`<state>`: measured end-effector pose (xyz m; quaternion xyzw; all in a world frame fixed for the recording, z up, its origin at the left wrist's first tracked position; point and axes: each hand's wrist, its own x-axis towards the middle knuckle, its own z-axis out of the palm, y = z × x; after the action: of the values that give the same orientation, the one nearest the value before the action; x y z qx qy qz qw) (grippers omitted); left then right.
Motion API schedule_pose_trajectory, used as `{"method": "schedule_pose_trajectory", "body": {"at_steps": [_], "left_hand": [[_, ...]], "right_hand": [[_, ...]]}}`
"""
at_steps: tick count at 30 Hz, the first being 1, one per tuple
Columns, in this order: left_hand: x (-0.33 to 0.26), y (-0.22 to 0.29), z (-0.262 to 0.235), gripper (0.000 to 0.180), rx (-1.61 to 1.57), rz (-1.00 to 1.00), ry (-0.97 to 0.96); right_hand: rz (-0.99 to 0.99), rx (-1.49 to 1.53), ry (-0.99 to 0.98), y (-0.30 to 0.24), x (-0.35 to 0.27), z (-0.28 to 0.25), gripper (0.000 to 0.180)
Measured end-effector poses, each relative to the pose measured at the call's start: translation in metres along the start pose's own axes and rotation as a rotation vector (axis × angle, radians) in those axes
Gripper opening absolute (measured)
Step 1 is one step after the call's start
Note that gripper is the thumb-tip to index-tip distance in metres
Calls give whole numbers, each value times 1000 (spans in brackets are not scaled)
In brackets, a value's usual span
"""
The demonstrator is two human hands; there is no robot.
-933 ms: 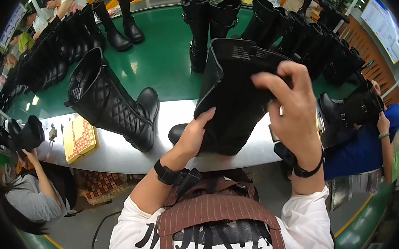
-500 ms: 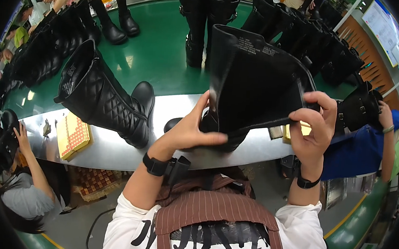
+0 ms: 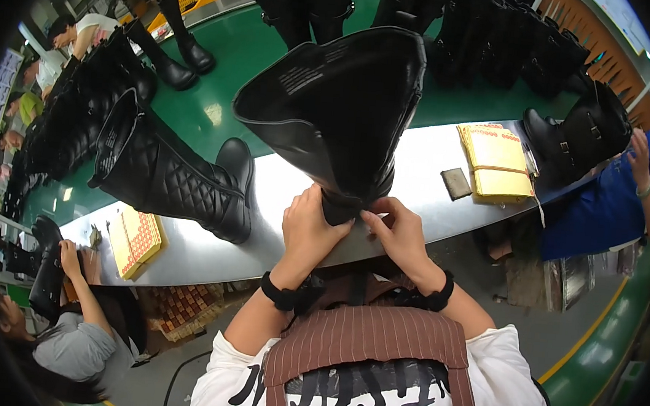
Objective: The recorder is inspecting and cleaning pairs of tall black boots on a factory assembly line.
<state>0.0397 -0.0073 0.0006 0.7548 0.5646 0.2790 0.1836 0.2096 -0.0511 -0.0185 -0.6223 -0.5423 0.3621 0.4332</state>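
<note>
A tall black boot [image 3: 346, 128] stands right in front of me, its wide shaft opening tipped up toward my view and pale print on the inner lining. My left hand [image 3: 309, 228] wraps round the boot low on the shaft, thumb at the near side. Across from it, my right hand [image 3: 402, 238] is closed, its thumb and finger pinched together against the same low part; whether a zip pull is between them is hidden. The boot's foot is out of sight. To the left, another black boot with a quilted shaft [image 3: 171, 168] leans on the metal bench edge [image 3: 266, 175].
Several black boots [image 3: 498, 45] line the green tabletop's far side, with more at left [image 3: 81, 100]. Bundles of yellow cards lie on the metal at right [image 3: 496, 159] and left [image 3: 132, 241], beside a small dark pad [image 3: 456, 184]. Co-workers handle boots on both sides.
My hands have moved down from the boot's upper shaft to its low part and come close together. The shaft has turned and swung left. My right hand has let go of the top edge.
</note>
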Motion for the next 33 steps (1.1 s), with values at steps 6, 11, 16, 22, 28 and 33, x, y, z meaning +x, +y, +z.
{"method": "schedule_pose_trajectory", "body": {"at_steps": [6, 11, 16, 22, 28, 33], "left_hand": [[3, 3, -2, 52, -88, -35, -21], [-1, 3, 5, 56, 32, -34, -24], [-3, 6, 11, 75, 214, 38, -37], [0, 13, 7, 80, 210, -37, -142], [2, 5, 11, 79, 184, 28, -101], [9, 7, -14, 74, -100, 50, -242]], "right_hand": [[161, 190, -201, 18, 17, 1, 31], [265, 337, -358, -25, 18, -11, 33], [-113, 630, -225, -116, -2, -79, 36], [-264, 570, -284, -174, 6, -102, 38], [-238, 559, -388, -164, 12, -109, 35], [-635, 202, -14, -131, 31, -146, 57]]}}
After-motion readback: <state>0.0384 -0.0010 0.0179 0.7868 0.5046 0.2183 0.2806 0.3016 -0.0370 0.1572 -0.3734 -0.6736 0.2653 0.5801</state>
